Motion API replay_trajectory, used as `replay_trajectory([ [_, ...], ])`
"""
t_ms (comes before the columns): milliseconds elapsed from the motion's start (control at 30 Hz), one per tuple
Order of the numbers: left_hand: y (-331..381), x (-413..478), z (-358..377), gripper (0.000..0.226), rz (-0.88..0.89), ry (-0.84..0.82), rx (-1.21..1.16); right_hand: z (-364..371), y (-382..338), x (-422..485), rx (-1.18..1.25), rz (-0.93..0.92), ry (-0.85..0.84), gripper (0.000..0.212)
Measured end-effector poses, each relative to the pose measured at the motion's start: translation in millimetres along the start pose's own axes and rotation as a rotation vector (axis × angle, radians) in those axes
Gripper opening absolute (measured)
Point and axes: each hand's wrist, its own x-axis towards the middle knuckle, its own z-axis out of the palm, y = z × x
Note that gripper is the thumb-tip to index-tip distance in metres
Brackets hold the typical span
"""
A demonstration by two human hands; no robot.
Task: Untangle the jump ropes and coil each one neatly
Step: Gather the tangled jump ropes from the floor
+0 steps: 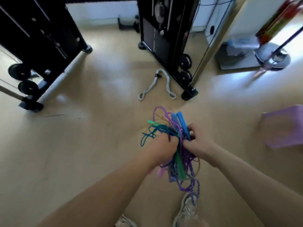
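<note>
Tan floor (82,145) bears a grey strap (168,86) and purple mat (285,126).

Two bare arms reach forward and down from the person's body, meeting in front at about waist height. The left forearm (101,192) comes in from the lower left, the right forearm (249,176) from the lower right, so the two form a narrow V. The left hand (161,149) shows its back, knuckles up, fingers curled round a tangle of jump ropes (173,128). The right hand (199,141) sits just beside it, almost touching, with its fingers bent inward and gripping the same tangle from the other side. Both wrists are fairly straight.
</note>
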Motion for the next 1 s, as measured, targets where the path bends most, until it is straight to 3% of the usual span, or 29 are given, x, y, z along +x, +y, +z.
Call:
replay_trajectory([
  [233, 198, -20, 105, 0.028, 0.113, -0.056, 0.205, -206, 27, -77, -0.158, 0.015, 0.046, 0.047],
  [400, 311, -4, 177, 0.025, 0.121, -0.117, 0.223, -335, 51, -85, -0.252, 0.014, 0.06, 0.046],
  [1000, 608, 238, 270, 0.036, 0.123, -0.145, 0.239, -681, 53, 91, -0.141, 0.045, 0.106, 0.041],
])
